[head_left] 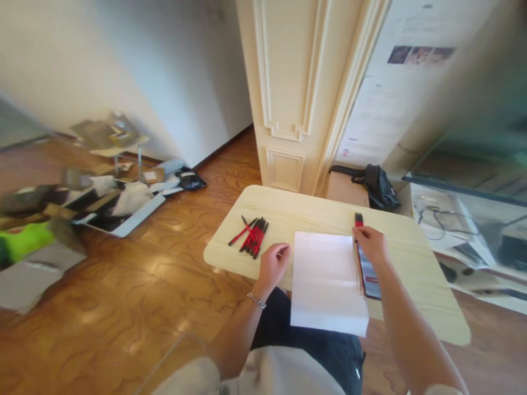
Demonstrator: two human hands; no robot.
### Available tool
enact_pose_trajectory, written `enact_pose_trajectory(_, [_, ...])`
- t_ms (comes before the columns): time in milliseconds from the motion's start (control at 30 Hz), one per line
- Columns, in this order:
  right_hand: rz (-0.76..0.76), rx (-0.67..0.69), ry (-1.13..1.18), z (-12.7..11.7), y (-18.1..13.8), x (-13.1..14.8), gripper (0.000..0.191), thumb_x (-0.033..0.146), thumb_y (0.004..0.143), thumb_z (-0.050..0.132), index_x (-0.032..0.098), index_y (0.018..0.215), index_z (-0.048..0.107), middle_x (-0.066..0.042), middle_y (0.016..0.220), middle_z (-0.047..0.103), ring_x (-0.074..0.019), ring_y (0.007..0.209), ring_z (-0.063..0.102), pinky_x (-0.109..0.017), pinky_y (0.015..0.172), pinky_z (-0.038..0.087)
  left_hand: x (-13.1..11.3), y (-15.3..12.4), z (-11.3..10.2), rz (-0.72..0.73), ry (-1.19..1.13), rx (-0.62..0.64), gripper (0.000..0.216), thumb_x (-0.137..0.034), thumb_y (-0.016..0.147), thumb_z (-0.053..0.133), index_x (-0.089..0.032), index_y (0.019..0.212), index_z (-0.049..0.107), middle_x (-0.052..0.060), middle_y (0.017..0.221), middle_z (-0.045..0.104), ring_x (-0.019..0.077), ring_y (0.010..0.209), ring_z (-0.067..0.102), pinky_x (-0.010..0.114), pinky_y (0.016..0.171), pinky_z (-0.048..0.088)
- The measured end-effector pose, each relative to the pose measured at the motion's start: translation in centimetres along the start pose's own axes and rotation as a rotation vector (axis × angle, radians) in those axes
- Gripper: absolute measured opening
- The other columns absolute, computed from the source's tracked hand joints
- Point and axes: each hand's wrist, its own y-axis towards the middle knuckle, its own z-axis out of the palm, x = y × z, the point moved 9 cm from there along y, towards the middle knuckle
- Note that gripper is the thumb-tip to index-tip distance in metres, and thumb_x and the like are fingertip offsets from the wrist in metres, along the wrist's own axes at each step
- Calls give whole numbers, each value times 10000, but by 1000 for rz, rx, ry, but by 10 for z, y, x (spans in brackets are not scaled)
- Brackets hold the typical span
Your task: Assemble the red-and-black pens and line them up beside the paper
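A white sheet of paper (327,280) lies on a small pale wooden table (415,285), its near edge hanging over the table's front. My left hand (273,264) rests curled at the sheet's left edge, close to a pile of several red-and-black pens (252,235). My right hand (370,242) is at the sheet's upper right corner, fingers closed on a few red-and-black pens (358,219) whose tips stick out beyond it. Under my right wrist lies a dark flat pack (368,274) with a red label.
A black bag (381,186) sits on the floor behind the table by a cream panelled door (296,93). Cardboard, wrappers and trays (111,192) clutter the wooden floor at left. A glass desk with cables (457,219) stands at right.
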Motion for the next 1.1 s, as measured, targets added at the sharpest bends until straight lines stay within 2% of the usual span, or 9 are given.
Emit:
enact_pose_trajectory(100, [-25, 92, 109, 27, -52, 27, 514, 607, 793, 515, 134, 828, 714, -58, 642, 655, -168, 580, 553, -263, 554, 379, 5, 10, -41, 14, 116, -62, 237, -358, 869, 538, -194, 968, 678, 62, 918, 710, 157, 777, 657, 263, 702, 519])
enact_pose_trajectory(233, [9, 146, 232, 50, -105, 49, 513, 609, 806, 507, 138, 855, 703, -31, 607, 596, -149, 549, 503, -249, 513, 349, 24, 40, -103, -113, 447, -155, 254, -373, 878, 502, -207, 944, 682, 56, 895, 717, 170, 806, 654, 267, 753, 484])
enact_pose_trajectory(367, [29, 193, 305, 60, -129, 57, 478, 591, 807, 530, 148, 873, 696, -9, 592, 551, -140, 552, 477, -241, 507, 339, 48, 69, -124, -303, 731, -42, 338, -442, 873, 467, -196, 886, 698, 108, 925, 718, 209, 873, 650, 271, 724, 456])
enact_pose_trajectory(500, [25, 204, 329, 55, -137, 55, 452, 574, 806, 546, 150, 866, 691, -1, 591, 533, -133, 545, 457, -240, 503, 330, 59, 81, -118, -390, 832, 58, 413, -507, 843, 474, -172, 779, 707, 156, 846, 712, 248, 842, 658, 294, 685, 448])
enact_pose_trajectory(667, [24, 195, 338, 46, -141, 46, 428, 559, 806, 553, 150, 793, 679, 2, 577, 520, -125, 534, 438, -238, 506, 327, 62, 86, -111, -415, 824, 52, 401, -473, 816, 505, -129, 850, 709, 216, 883, 699, 295, 842, 661, 323, 659, 448])
enact_pose_trajectory(867, [43, 153, 326, 37, -139, 39, 433, 566, 790, 563, 153, 823, 691, -7, 584, 562, -136, 545, 478, -244, 522, 357, 40, 89, -108, -361, 781, 57, 383, -437, 837, 477, -133, 812, 709, 193, 845, 701, 262, 817, 660, 294, 647, 428])
enact_pose_trajectory(967, [18, 151, 327, 37, -136, 53, 427, 548, 802, 553, 155, 876, 702, -40, 666, 634, -162, 612, 542, -262, 581, 406, 13, 77, -81, -243, 696, 115, 440, -500, 865, 420, -179, 744, 694, 101, 758, 708, 199, 743, 650, 258, 625, 411])
enact_pose_trajectory(1033, [-18, 164, 339, 40, -137, 70, 402, 523, 812, 551, 166, 911, 705, -61, 764, 676, -180, 686, 581, -280, 646, 439, -12, 59, -44, -93, 459, 206, 469, -516, 874, 399, -177, 707, 677, 63, 685, 692, 173, 647, 630, 252, 587, 398])
enact_pose_trajectory(1100, [-72, 210, 361, 48, -141, 89, 357, 480, 821, 556, 178, 941, 705, -71, 872, 695, -187, 770, 605, -293, 718, 456, -30, 34, -7, -24, 235, 299, 446, -518, 866, 422, -178, 717, 670, 38, 689, 692, 157, 637, 629, 242, 579, 400])
